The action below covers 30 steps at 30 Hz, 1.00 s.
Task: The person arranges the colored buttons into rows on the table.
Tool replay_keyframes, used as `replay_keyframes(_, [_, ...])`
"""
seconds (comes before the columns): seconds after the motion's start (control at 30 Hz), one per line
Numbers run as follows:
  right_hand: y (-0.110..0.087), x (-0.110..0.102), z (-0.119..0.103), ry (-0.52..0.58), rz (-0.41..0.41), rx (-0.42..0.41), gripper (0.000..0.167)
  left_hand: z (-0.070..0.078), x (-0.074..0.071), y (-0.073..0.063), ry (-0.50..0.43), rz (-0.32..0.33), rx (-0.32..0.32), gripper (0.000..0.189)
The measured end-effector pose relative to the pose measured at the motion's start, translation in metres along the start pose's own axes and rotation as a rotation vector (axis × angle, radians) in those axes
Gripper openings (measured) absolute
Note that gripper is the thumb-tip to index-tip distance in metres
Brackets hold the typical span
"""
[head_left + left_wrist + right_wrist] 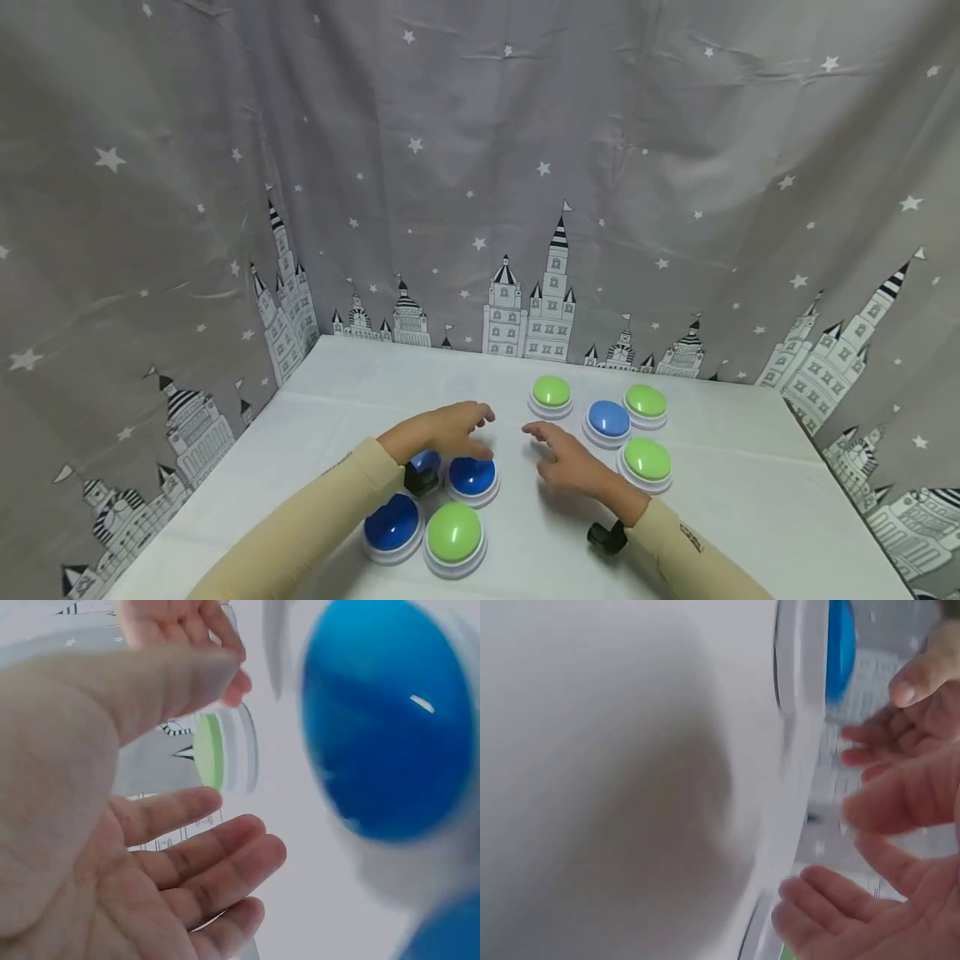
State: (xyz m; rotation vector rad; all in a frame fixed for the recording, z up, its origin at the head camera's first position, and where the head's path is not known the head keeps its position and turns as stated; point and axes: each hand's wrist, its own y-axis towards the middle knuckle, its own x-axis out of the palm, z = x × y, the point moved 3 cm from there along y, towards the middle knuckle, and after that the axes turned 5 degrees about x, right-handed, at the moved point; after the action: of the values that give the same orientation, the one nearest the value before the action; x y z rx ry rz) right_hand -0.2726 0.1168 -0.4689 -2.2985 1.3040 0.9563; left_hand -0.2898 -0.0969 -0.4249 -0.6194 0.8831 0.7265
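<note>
Over the left group of push buttons hovers my left hand [448, 429], fingers relaxed and holding nothing. Just below its thumb sits a blue button [472, 477], also large in the left wrist view. Another blue button [425, 461] is partly hidden behind the wrist. My right hand [573, 461] is held above the table with loose fingers and nothing in them. To its right stand a green button [647, 459] and a blue button [608, 419]. The two palms face each other across a short gap; the left wrist view shows the left palm [82, 862].
Nearer me are a blue button [392, 523] and a green button [454, 533], side by side. Farther back are two green buttons [551, 392]. All have white bases on a white table [750, 492]. A grey curtain [450, 100] with castles hangs behind it.
</note>
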Motion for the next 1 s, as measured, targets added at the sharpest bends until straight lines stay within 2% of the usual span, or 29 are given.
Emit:
replay_keyframes(0.2, [0.01, -0.029, 0.027, -0.003, 0.174, 0.157, 0.061, 0.014, 0.004, 0.045, -0.02, 0.091, 0.019, 0.061])
replay_keyframes(0.3, [0.02, -0.038, 0.042, -0.036, 0.231, 0.211, 0.063, 0.014, 0.007, 0.068, 0.002, 0.148, -0.015, 0.063])
replay_keyframes(0.43, [0.037, -0.044, 0.054, -0.065, 0.257, 0.259, 0.068, 0.007, 0.013, 0.095, -0.019, 0.215, -0.08, 0.064])
replay_keyframes(0.57, [0.057, -0.048, 0.058, -0.066, 0.24, 0.298, 0.073, -0.001, 0.016, 0.117, -0.043, 0.284, -0.127, 0.071])
replay_keyframes(0.67, [0.067, -0.048, 0.058, -0.045, 0.215, 0.328, 0.076, -0.006, 0.019, 0.127, -0.045, 0.312, -0.154, 0.079])
replay_keyframes(0.73, [0.071, -0.047, 0.057, -0.042, 0.197, 0.338, 0.076, -0.008, 0.02, 0.132, -0.04, 0.317, -0.15, 0.08])
replay_keyframes(0.83, [0.074, -0.047, 0.056, -0.009, 0.167, 0.356, 0.078, -0.006, 0.022, 0.137, -0.03, 0.309, -0.116, 0.075])
replay_keyframes(1.0, [0.073, -0.051, 0.056, -0.042, 0.157, 0.331, 0.076, 0.001, 0.021, 0.142, -0.012, 0.285, -0.061, 0.063])
